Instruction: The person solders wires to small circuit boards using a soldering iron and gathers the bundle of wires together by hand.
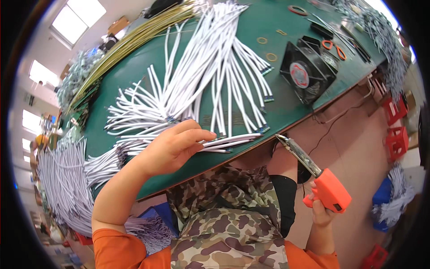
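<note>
My right hand [321, 211] is closed round the handle of an orange soldering gun [332, 192]. Its metal barrel slants up and left, and the pointed tip is beside the table's front edge. My left hand [177, 145] is over the near part of a large spread of white cables [192, 85], fingers curled and the index fingertip pointing right. What its fingers close on, if anything, is hidden. Several white cables [237, 142] come out to the right from beneath that hand, their small dark and green ends near the table edge.
A black fan [301, 74] stands on the green table [251, 27] at right, near orange-handled scissors [333, 48]. Long yellow-green wires [130, 45] lie at the far left; grey cable bundles [62, 179] stand on the left. Red stools [395, 139] are on the floor at right.
</note>
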Action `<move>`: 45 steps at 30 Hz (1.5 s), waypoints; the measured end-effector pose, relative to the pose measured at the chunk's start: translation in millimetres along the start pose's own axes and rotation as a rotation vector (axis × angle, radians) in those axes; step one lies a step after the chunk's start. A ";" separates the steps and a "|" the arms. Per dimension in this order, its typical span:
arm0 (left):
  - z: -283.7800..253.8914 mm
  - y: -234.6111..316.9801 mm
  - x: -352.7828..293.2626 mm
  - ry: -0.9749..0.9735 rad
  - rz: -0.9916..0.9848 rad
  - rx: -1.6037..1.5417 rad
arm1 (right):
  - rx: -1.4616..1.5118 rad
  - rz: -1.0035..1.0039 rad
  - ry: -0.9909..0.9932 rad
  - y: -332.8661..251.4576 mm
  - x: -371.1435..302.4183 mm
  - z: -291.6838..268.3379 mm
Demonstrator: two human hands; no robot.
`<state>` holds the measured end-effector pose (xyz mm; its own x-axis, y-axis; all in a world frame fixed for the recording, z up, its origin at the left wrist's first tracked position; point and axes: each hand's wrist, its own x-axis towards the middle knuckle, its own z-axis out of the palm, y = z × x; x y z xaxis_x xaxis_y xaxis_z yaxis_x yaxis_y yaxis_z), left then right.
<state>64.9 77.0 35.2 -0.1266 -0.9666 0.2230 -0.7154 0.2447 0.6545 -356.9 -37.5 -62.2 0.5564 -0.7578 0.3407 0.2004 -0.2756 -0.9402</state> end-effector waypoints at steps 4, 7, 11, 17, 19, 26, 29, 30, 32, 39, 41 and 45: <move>24.3 5.9 46.2 -0.030 -0.015 -0.024 | 0.016 0.004 0.041 1.1 -0.5 -5.1; 51.9 10.3 75.6 0.040 0.026 0.061 | -0.041 0.015 0.054 9.3 -1.5 -14.2; 66.3 8.6 94.7 -0.022 0.089 0.250 | -0.069 0.026 0.169 13.0 8.5 -13.0; 76.0 6.5 97.7 -0.041 0.068 0.248 | -0.087 0.048 0.070 21.8 15.2 -19.0; 74.6 6.8 100.5 -0.058 0.049 0.228 | -0.154 0.064 0.035 28.2 10.8 -22.8; 68.2 8.8 110.8 -0.143 -0.017 0.107 | -0.260 -0.032 -0.063 45.2 13.0 -23.2; 66.6 8.3 112.3 -0.160 -0.003 0.121 | -0.264 -0.054 -0.085 46.2 17.4 -22.9; 66.2 8.5 112.6 -0.160 -0.003 0.121 | -0.263 -0.054 -0.085 47.1 18.2 -23.3; 65.5 9.1 112.8 -0.177 0.007 0.148 | -0.308 -0.117 -0.104 49.3 19.3 -24.1; 67.6 10.7 112.9 -0.168 0.038 0.203 | -0.275 -0.034 0.012 41.5 26.2 -12.3; 67.8 11.4 111.8 -0.179 0.040 0.242 | -0.279 -0.045 0.011 41.8 26.3 -12.1; 69.2 13.2 111.2 -0.176 0.060 0.284 | -0.309 -0.056 0.009 42.3 26.4 -12.3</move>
<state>-6.2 -32.5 18.6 -0.2734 -0.9555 0.1104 -0.8630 0.2944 0.4106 -343.7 -76.4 -92.9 0.5442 -0.7411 0.3931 -0.0250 -0.4827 -0.8754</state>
